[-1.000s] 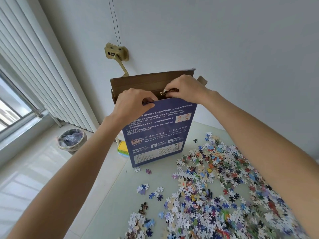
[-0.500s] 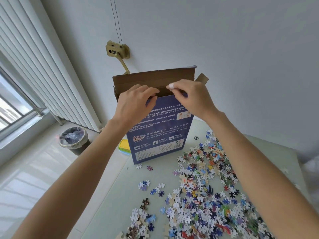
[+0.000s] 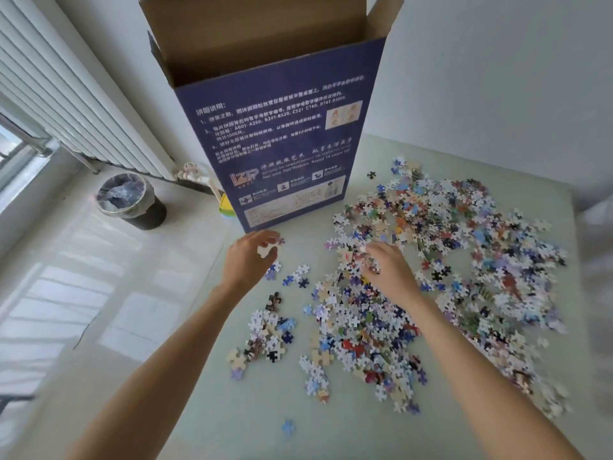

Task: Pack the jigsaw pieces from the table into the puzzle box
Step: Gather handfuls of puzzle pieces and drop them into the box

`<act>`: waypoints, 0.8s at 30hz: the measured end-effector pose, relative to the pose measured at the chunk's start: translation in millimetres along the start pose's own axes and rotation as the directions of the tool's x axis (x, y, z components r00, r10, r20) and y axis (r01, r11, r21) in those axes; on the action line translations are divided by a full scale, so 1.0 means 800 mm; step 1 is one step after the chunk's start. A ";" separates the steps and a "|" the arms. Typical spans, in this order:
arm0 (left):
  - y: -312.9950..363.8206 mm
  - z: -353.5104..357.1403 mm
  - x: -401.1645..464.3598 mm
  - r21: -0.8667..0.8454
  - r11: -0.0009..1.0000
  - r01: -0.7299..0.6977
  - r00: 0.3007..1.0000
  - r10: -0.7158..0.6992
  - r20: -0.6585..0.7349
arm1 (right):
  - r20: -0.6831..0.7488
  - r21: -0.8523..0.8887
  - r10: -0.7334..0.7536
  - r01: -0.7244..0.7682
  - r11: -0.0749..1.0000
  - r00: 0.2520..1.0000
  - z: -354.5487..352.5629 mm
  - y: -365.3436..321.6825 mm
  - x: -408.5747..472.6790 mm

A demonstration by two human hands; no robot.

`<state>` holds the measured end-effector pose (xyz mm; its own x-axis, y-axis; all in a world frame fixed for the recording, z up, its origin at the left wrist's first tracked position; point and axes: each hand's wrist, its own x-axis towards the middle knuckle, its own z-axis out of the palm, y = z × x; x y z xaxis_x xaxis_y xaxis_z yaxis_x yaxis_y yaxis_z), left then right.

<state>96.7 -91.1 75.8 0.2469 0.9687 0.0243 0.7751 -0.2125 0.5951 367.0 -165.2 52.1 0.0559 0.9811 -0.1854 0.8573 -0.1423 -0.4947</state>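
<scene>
Hundreds of small, many-coloured cardboard jigsaw pieces (image 3: 431, 277) lie loose on the pale green surface (image 3: 232, 410), mostly under and beyond the right hand (image 3: 388, 273); a few strays sit near the left hand (image 3: 248, 257). The tall navy-blue cardboard puzzle box (image 3: 282, 144) stands upright just past both hands, top flaps open. A careless reach could probably tip this narrow box, and strays by the left edge might be swept to the floor. The left hand's curled fingers pinch one or two pale pieces. The right hand rests palm-down on the heap, fingers bent into it; whether it grips any, I cannot tell.
</scene>
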 end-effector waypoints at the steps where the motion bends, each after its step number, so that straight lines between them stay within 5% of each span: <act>1: -0.015 0.014 -0.002 0.037 0.996 0.087 0.994 -0.089 0.065 | 0.035 -0.033 0.038 -0.037 0.999 0.999 0.010 0.010 -0.001; 4: -0.051 0.044 -0.001 0.186 0.955 0.230 0.941 -0.267 0.208 | 0.148 -0.140 0.204 -0.184 0.973 0.968 0.033 0.029 0.001; 8: -0.070 0.071 0.011 0.278 0.933 0.226 0.906 -0.306 0.291 | 0.259 -0.213 0.380 -0.331 0.919 0.888 0.055 0.036 -0.005; 13: -0.057 0.101 -0.003 0.441 0.894 0.076 0.869 -0.276 0.410 | 0.228 -0.275 0.280 -0.214 0.937 0.932 0.080 0.024 -0.026; 18: -0.006 0.125 -0.053 0.370 0.920 -0.125 0.859 -0.087 0.505 | 0.118 -0.293 0.175 -0.134 0.947 0.977 0.093 0.013 -0.047; 24: 0.025 0.146 -0.076 0.252 0.966 -0.060 0.838 -0.088 0.538 | 0.142 -0.132 0.193 -0.175 0.976 0.971 0.098 0.006 -0.055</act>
<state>165.6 -169.0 -7.6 0.4515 0.7619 -0.4644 0.8804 -0.2959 0.3705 328.1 -219.5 -8.5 0.1474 0.9065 -0.3957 0.8941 -0.2932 -0.3387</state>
